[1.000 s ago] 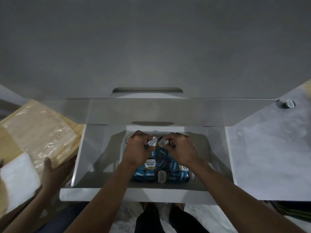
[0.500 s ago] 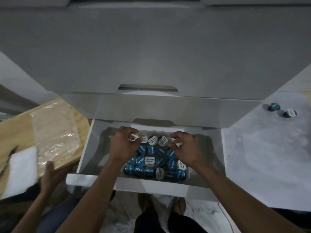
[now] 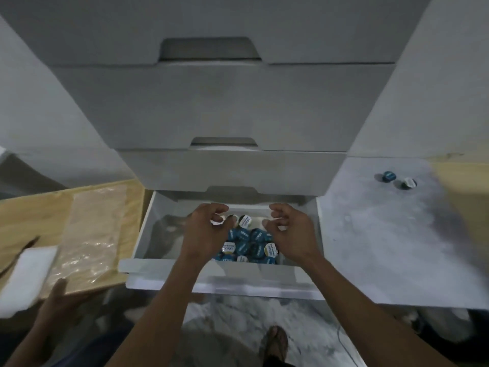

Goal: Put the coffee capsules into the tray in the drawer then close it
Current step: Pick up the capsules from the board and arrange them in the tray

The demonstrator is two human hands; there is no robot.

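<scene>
In the lower middle of the frame the bottom drawer (image 3: 221, 283) stands open, and the capsules (image 3: 247, 243) lie heaped in the tray (image 3: 260, 221) inside it, blue bodies and white foil lids mixed. Two more capsules (image 3: 398, 180) sit on the marble floor (image 3: 383, 234) at the upper right, well apart from the drawer.

The left hand (image 3: 205, 231) has its fingers curled around one small capsule at the back of the tray; only a bit of its foil shows. The right hand (image 3: 289, 230) is half open with loosely bent fingers, and I cannot tell if it has anything.

I judge the capsules light, stiff and a little smooth, with thin foil that can dent, so it is best to take each by the side wall, just under the rim.

Compared with half a second ago, both hands are now higher above the heap and wider apart, and more of the cabinet above is visible.
</scene>
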